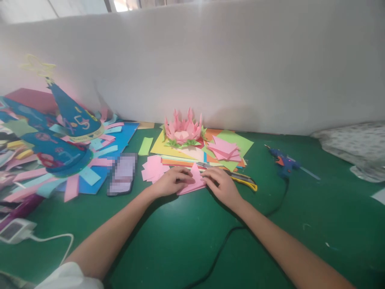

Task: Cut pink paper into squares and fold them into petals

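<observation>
On the green counter [168, 241], in front of the pink paper flower [183, 132], lay the folded pink paper [196, 180], its left side pinched by the left hand [170, 181], its right edge by the right hand [221, 185]

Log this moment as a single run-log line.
left hand: touching folded pink paper; right hand: touching same paper; nearby: utility knife, paper flower

The paper [195, 183] is pink, the table [168, 245] green, the cutter [251, 185] yellow-and-black.
</observation>
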The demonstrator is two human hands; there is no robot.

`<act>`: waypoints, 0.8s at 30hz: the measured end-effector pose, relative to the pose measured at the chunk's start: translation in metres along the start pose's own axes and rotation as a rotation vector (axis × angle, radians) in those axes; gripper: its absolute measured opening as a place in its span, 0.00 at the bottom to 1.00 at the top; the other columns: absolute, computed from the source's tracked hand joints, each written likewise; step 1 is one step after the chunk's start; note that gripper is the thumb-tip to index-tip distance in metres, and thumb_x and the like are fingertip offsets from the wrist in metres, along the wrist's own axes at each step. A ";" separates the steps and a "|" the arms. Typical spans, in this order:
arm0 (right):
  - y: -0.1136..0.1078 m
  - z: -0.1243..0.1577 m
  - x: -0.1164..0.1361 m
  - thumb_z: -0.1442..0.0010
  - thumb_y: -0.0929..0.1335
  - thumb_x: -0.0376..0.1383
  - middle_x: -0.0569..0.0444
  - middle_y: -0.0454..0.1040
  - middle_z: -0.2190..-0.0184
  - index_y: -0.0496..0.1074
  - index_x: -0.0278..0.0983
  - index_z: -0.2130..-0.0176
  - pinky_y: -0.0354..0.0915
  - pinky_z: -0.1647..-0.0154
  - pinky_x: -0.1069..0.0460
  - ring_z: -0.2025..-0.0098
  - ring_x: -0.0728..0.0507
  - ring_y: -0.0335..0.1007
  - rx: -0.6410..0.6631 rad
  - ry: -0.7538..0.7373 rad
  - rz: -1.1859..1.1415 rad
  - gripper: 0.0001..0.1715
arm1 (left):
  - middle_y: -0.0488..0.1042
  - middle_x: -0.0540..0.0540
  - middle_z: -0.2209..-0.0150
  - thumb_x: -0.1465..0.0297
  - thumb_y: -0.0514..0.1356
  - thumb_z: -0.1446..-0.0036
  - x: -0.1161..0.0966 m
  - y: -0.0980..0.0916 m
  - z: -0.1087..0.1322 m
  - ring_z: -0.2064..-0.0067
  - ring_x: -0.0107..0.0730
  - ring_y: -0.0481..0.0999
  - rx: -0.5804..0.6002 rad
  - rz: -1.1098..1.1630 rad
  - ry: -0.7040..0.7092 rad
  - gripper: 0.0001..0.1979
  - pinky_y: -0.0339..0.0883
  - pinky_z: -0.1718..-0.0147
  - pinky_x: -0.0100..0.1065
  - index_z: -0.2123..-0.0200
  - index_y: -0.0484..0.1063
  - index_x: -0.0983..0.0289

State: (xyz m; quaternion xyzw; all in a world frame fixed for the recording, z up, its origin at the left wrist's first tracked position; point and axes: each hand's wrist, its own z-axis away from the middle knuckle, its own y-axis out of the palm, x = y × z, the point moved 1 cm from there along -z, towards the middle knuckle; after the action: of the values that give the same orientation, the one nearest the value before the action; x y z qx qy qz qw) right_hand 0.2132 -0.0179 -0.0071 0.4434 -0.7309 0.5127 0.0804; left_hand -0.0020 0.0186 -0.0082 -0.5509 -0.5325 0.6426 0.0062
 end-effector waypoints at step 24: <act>-0.003 0.011 0.003 0.36 0.59 0.29 0.45 0.73 0.54 0.70 0.36 0.51 0.67 0.52 0.43 0.52 0.41 0.67 0.285 -0.356 0.176 0.18 | 0.70 0.56 0.52 0.78 0.55 0.47 -0.008 -0.004 0.003 0.51 0.35 0.68 0.035 -0.118 0.056 0.17 0.62 0.50 0.37 0.55 0.74 0.60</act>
State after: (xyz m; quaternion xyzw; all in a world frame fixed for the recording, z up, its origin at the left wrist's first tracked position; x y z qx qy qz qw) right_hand 0.2175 -0.0288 -0.0089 0.4679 -0.6898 0.5295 -0.1579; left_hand -0.0035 0.0132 -0.0002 -0.5360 -0.5524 0.6348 0.0683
